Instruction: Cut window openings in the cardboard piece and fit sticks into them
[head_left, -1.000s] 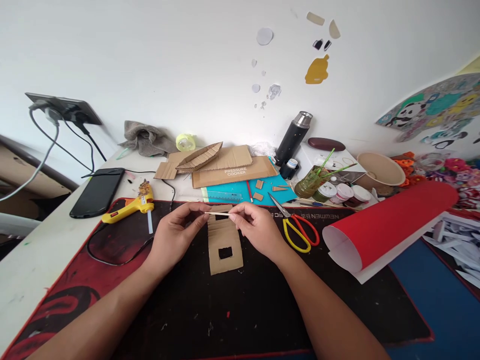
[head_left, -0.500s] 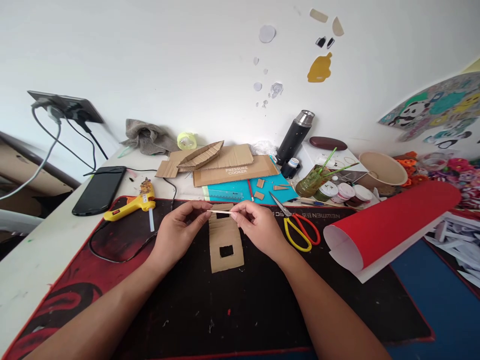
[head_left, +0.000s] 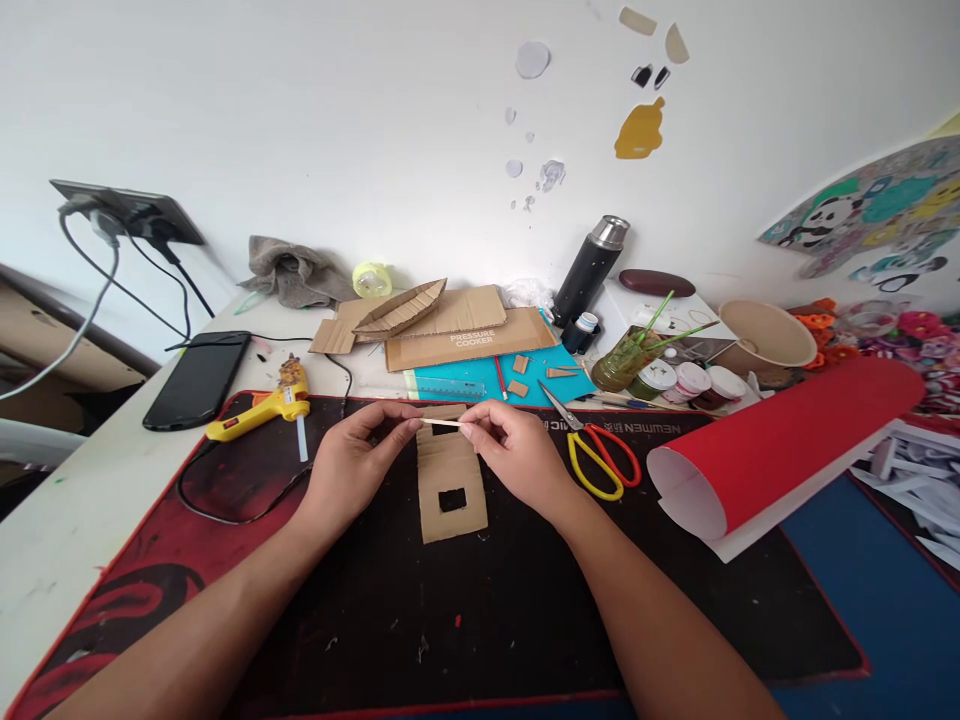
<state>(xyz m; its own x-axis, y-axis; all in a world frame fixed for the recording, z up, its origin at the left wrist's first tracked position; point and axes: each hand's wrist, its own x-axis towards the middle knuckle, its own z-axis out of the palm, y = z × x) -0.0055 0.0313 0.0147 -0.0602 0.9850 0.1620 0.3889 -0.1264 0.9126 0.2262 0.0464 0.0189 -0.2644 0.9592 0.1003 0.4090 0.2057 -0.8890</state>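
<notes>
Between my two hands stretches a thin pale stick [head_left: 442, 422], level, with one end pinched by each hand; whether it is wood or card I cannot make out. My left hand [head_left: 367, 450] grips its left end between thumb and forefinger. At the right end, my right hand [head_left: 517, 450] does the same. Beneath it on the dark mat lies a long cardboard piece [head_left: 454, 465] with two rectangular cut-outs, the far one partly hidden. Scissors [head_left: 596, 455] with a yellow and a red handle rest just right of my right hand.
Left stands a yellow glue gun [head_left: 266, 408] with its cord, near a black phone [head_left: 199, 380]. Behind are cardboard sheets [head_left: 469, 345], a ruler [head_left: 450, 388] and a leaning black flask [head_left: 589, 275]. Paint jars [head_left: 690, 383] and a red paper roll [head_left: 787, 440] occupy the right.
Almost nothing differs. The whole view has shifted very slightly, and both hands keep the same pinch on the stick.
</notes>
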